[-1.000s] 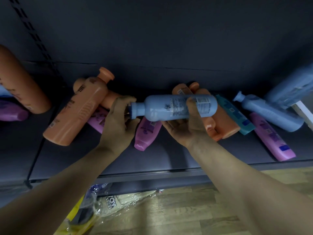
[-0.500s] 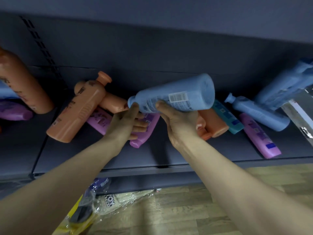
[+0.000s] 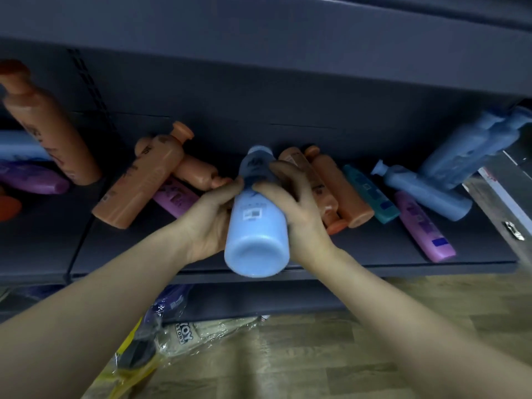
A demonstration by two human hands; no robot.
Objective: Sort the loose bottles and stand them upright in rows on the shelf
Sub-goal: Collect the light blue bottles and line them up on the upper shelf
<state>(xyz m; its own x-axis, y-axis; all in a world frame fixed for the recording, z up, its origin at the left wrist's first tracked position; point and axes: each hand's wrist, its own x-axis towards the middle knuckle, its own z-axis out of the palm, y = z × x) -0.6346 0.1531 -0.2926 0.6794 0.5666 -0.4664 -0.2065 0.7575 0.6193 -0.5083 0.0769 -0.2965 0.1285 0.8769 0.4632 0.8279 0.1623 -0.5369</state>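
text "TOY STORY" — plastic-wrapped package (image 3: 184,336) on floor | label on blue bottle (image 3: 256,246) — unreadable

Centre frame, a pale blue bottle (image 3: 256,243) of smooth, matt plastic. Behind it, a dark shelf (image 3: 374,249) with a flat, matt finish. Bottom left, crinkled glossy clear wrapping (image 3: 207,329). Lower right, a wood-grain floor (image 3: 316,355). Right edge, a shiny metal strip (image 3: 501,208).
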